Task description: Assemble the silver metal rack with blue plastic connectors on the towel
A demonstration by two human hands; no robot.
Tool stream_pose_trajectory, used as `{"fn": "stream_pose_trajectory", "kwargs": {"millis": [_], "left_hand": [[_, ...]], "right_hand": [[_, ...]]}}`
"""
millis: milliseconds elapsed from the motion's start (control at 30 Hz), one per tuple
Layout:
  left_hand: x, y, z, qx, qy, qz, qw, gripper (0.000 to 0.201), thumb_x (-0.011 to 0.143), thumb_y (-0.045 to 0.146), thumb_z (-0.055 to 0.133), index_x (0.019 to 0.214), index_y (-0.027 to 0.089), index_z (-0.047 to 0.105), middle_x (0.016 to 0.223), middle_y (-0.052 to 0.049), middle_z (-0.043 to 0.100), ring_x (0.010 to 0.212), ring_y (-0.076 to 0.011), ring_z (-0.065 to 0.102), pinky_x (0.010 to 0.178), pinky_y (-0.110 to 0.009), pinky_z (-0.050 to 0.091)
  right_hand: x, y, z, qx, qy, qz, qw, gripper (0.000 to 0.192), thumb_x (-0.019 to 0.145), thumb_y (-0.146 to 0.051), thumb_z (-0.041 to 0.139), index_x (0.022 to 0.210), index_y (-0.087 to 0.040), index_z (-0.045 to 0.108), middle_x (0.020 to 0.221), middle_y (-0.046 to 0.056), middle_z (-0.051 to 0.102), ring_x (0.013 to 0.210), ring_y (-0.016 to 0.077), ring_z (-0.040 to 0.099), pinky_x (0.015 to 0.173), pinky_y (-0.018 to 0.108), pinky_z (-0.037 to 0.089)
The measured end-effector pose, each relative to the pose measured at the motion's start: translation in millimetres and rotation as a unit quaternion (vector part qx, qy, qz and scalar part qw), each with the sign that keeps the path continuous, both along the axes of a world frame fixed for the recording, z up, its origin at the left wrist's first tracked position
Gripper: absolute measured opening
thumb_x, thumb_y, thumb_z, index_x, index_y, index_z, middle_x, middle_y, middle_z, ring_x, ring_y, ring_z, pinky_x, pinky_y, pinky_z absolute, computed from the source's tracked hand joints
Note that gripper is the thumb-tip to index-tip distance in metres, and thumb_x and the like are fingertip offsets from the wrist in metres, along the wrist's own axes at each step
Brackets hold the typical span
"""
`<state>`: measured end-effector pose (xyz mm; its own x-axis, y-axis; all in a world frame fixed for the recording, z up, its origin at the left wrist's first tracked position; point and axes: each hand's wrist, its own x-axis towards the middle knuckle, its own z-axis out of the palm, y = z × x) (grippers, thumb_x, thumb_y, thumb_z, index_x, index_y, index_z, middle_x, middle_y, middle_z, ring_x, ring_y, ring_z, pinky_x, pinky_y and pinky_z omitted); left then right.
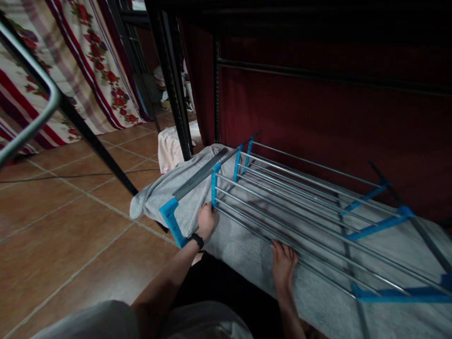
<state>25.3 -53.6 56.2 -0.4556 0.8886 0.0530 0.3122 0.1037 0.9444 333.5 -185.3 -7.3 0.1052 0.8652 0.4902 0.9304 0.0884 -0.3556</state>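
A rack of thin silvery metal tubes [282, 207] with blue plastic brackets lies on a grey cloth. My left hand [207, 220], with a dark band on its wrist, is closed at the lower end of a blue bracket [213, 183]; its fingertips are partly hidden. Further right, the fingers of my right hand [284, 263] curl over the lowest tubes near their middle. Beside my left wrist sits a blue corner piece [171, 221], joined to dark grey bars [199, 178]. More blue brackets [381, 225] hold the tubes at the right end.
Grey cloth [240, 254] covers the low surface under the rack. A black metal frame post [173, 84] stands behind, with a dark red curtain [318, 117] along the back. At left are a bent metal tube [52, 96], brown floor tiles [81, 235] and a flowered curtain [92, 56].
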Motion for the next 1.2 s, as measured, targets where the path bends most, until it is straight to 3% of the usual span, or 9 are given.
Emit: {"fn": "stream_pose_trajectory", "kwargs": {"millis": [167, 400, 500, 633, 800, 900, 1033, 1200], "left_hand": [[1, -1, -0.7, -0.005, 0.025, -0.005, 1.000, 0.030, 0.069, -0.001, 0.068, 0.063, 0.023, 0.050, 0.074, -0.005, 0.055, 0.103, -0.0285, 0.058, 0.087, -0.031, 0.044], [1, -3, -14.1, 0.026, 0.180, -0.034, 0.983, 0.018, 0.075, 0.007, 0.064, 0.074, 0.022, 0.054, 0.091, -0.010, 0.062, 0.103, -0.0285, 0.060, 0.094, -0.037, 0.046], [2, -3, -16.3, 0.001, 0.253, -0.047, 0.966, 0.006, 0.082, 0.012, 0.058, 0.084, 0.018, 0.059, 0.098, -0.012, 0.062, 0.103, -0.0283, 0.060, 0.096, -0.040, 0.047], [2, -3, -15.2, -0.022, 0.312, -0.061, 0.948, 0.016, 0.084, 0.015, 0.054, 0.098, 0.013, 0.062, 0.105, -0.014, 0.060, 0.104, -0.0278, 0.059, 0.097, -0.041, 0.047], [-2, -16, -14.7, 0.041, 0.327, -0.025, 0.944, 0.037, 0.085, 0.021, 0.054, 0.120, 0.006, 0.056, 0.112, -0.018, 0.057, 0.108, -0.0295, 0.056, 0.097, -0.045, 0.048], [-1, -27, -11.7, 0.048, 0.402, -0.066, 0.912, 0.037, 0.091, 0.026, 0.046, 0.121, 0.007, 0.058, 0.114, -0.020, 0.057, 0.112, -0.0336, 0.053, 0.097, -0.050, 0.045], [2, -30, -3.0, 0.040, 0.518, -0.140, 0.843, 0.045, 0.098, 0.030, 0.036, 0.134, 0.018, 0.060, 0.138, -0.019, 0.049, 0.125, -0.0397, 0.044, 0.097, -0.057, 0.041], [6, -26, 2.0, 0.025, 0.555, -0.161, 0.816, 0.051, 0.100, 0.038, 0.032, 0.139, 0.019, 0.059, 0.141, -0.018, 0.052, 0.122, -0.0429, 0.046, 0.090, -0.059, 0.046]], "right_hand": [[-3, -1, 2.4, -0.002, -0.022, -0.018, 1.000, 0.035, 0.102, -0.033, 0.041, 0.121, -0.020, 0.067, 0.107, 0.010, 0.069, 0.101, 0.0264, 0.054, 0.100, 0.043, 0.029], [-6, 1, 6.6, 0.001, -0.028, -0.022, 0.999, 0.033, 0.103, -0.029, 0.042, 0.122, -0.021, 0.067, 0.106, 0.009, 0.069, 0.102, 0.0253, 0.054, 0.102, 0.043, 0.031], [-7, 1, 7.9, 0.019, -0.030, -0.022, 0.999, 0.030, 0.101, -0.027, 0.045, 0.121, -0.021, 0.067, 0.106, 0.008, 0.069, 0.102, 0.0252, 0.055, 0.101, 0.042, 0.032], [-8, 1, 7.6, 0.031, -0.032, -0.026, 0.999, 0.028, 0.100, -0.025, 0.048, 0.120, -0.022, 0.068, 0.107, 0.007, 0.069, 0.104, 0.0252, 0.055, 0.102, 0.043, 0.033], [-13, 3, 11.0, 0.028, -0.020, -0.039, 0.999, 0.027, 0.099, -0.022, 0.049, 0.119, -0.023, 0.068, 0.111, 0.007, 0.069, 0.107, 0.0246, 0.055, 0.104, 0.044, 0.034], [-20, 4, 18.6, 0.023, -0.002, -0.056, 0.998, 0.025, 0.098, -0.019, 0.052, 0.117, -0.024, 0.068, 0.110, 0.006, 0.069, 0.108, 0.0230, 0.056, 0.107, 0.044, 0.034], [-24, 9, 27.2, -0.012, 0.020, -0.077, 0.997, 0.024, 0.095, -0.021, 0.062, 0.116, -0.027, 0.069, 0.103, 0.003, 0.070, 0.102, 0.0217, 0.058, 0.107, 0.044, 0.036], [-23, 13, 26.8, -0.033, 0.042, -0.077, 0.996, 0.022, 0.095, -0.028, 0.064, 0.117, -0.029, 0.069, 0.105, 0.002, 0.070, 0.104, 0.0211, 0.058, 0.110, 0.043, 0.035]]}}
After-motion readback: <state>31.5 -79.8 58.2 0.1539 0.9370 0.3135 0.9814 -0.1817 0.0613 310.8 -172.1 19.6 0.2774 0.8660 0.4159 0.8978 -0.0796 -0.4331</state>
